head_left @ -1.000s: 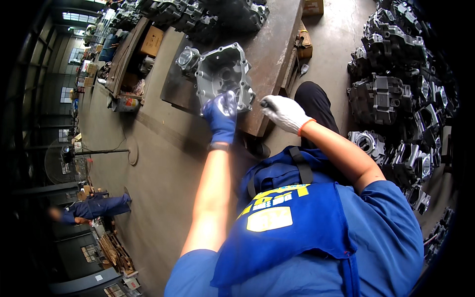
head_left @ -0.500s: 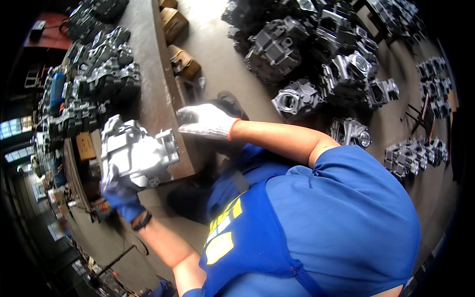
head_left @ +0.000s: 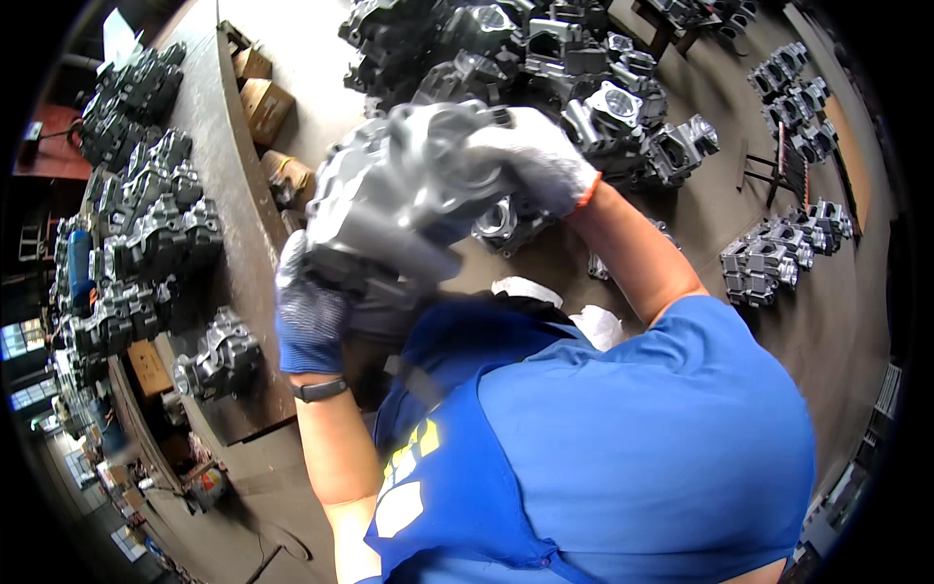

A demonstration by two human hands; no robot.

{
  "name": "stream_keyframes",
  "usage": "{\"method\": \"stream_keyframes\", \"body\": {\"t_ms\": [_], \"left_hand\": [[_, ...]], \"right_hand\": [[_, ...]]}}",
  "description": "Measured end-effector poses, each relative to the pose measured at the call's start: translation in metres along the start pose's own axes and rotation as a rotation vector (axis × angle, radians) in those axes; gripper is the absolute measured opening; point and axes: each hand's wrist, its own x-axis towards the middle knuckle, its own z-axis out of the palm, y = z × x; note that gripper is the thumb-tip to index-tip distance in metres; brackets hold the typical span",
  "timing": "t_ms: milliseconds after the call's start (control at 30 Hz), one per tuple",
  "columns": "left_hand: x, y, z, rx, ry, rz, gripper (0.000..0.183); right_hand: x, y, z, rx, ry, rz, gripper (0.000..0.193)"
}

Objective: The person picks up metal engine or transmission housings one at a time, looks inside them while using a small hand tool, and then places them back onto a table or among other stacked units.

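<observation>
Both of my hands hold up a bulky grey cast-metal housing (head_left: 389, 209), somewhat blurred, in front of my body. My left hand (head_left: 309, 316), in a blue and grey glove, is closed on its lower left side; the fingertips are partly hidden. Wearing a white glove with an orange cuff, my right hand (head_left: 540, 161) grips the upper right end, its fingers partly out of sight. A smaller-looking metal housing (head_left: 222, 358) rests near the corner of the dark workbench (head_left: 255, 394), left of my left hand.
Rows of similar castings (head_left: 156, 234) line the bench's left side. More housings are heaped on the floor (head_left: 593, 107) ahead, with another group (head_left: 783, 251) at the right. Cardboard boxes (head_left: 265, 109) stand beyond the bench edge. A small metal stand (head_left: 778, 165) is at the far right.
My right hand, apart from the casting before, now grips it. My left hand has risen, and a housing is held up off the bench side, nearer my body. The view has shifted to the right.
</observation>
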Motion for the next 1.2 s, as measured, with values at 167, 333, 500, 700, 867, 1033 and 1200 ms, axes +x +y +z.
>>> {"method": "stream_keyframes", "body": {"t_ms": [167, 333, 500, 700, 867, 1033, 1200], "left_hand": [[0.029, 0.027, -0.01, -1.106, -0.061, -0.248, 0.052], [-0.011, -0.022, -0.085, -1.212, 0.008, -0.279, 0.052], [-0.068, -0.043, -0.096, -1.171, 0.359, -0.465, 0.052], [-0.125, -0.051, -0.108, -1.173, 0.642, -0.552, 0.048], [-0.134, -0.059, -0.115, -1.165, 0.618, -0.507, 0.047], [-0.142, -0.074, -0.118, -1.212, 0.65, -0.487, 0.048], [-0.149, -0.098, -0.122, -1.213, 0.693, -0.528, 0.045]], "right_hand": [[-0.019, -0.006, -0.085, -0.016, 0.252, -0.171, 0.026], [0.008, -0.01, -0.16, -0.634, 0.546, -0.167, 0.042], [0.067, 0.016, -0.256, -0.658, 0.63, 0.083, 0.04], [0.129, 0.051, -0.292, -0.307, 0.584, 0.397, 0.05], [0.18, 0.103, -0.332, 0.013, 0.584, 0.507, 0.038], [0.224, 0.103, -0.323, 0.201, 0.701, 0.534, 0.041], [0.201, 0.114, -0.295, -0.935, 0.585, 0.151, 0.035]]}}
